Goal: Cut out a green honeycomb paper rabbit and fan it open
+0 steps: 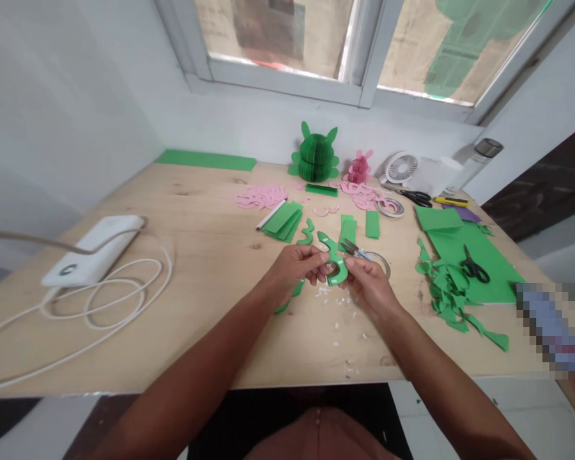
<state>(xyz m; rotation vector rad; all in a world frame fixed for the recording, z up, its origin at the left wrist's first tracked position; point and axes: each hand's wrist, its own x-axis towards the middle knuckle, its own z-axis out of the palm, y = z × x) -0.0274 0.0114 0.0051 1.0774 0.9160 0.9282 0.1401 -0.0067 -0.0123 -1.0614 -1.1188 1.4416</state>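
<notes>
Seen from the wearer's head, facing forward and tilted down across the table toward the window along the upper edge. Placed near, above the left hand and right hand just below frame centre. Framed widely, taking in wall at upper left and clothing at bottom centre.

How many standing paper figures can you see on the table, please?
2: the green figure near the back wall, and the smaller pink figure just to its right in the picture.
</notes>
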